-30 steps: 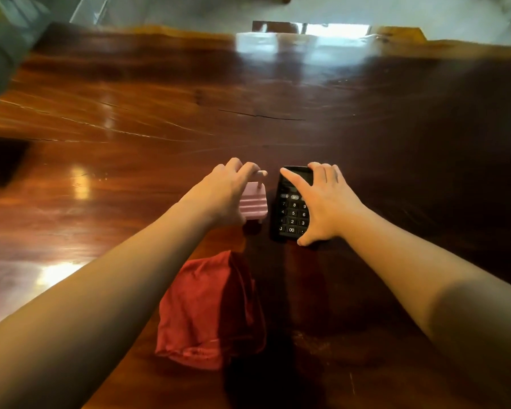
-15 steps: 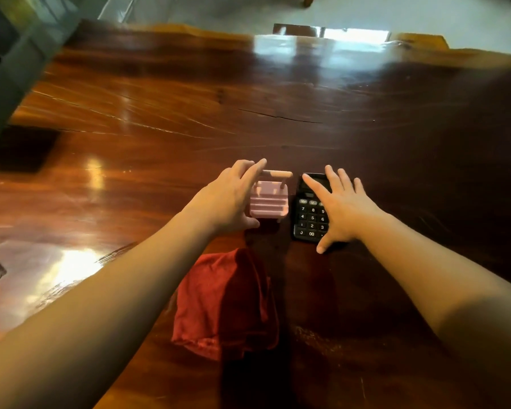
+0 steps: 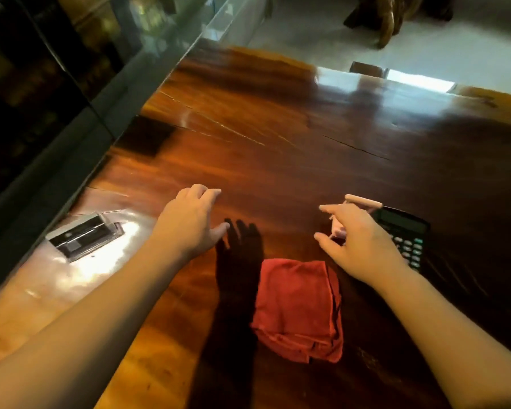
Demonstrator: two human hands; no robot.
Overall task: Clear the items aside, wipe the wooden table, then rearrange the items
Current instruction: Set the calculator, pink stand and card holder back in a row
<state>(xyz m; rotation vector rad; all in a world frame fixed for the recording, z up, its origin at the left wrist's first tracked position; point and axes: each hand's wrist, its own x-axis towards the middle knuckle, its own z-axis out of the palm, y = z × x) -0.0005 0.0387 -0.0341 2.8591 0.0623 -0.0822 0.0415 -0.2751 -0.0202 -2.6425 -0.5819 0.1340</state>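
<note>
On the dark wooden table (image 3: pixel 278 143) a folded red cloth (image 3: pixel 298 308) lies close to me, between my forearms. My left hand (image 3: pixel 192 222) hovers open over bare wood, fingers apart, holding nothing. My right hand (image 3: pixel 363 243) is open too, with thumb and forefinger spread in front of a small pink stand (image 3: pixel 363 201), which it largely hides. Only the stand's top bar and a bit of its pink body show. A black calculator (image 3: pixel 404 228) lies flat just right of the stand, partly behind my right hand.
A clear plastic case with a black insert (image 3: pixel 83 237) sits near the table's left edge. A glass-fronted cabinet (image 3: pixel 71 69) runs along that edge. Past the far edge are a pale floor and dark wooden furniture (image 3: pixel 390 16).
My left hand has let go of the pink stand and moved away to the left. My right hand has lifted off the calculator and shifted toward the stand. The view has swung left.
</note>
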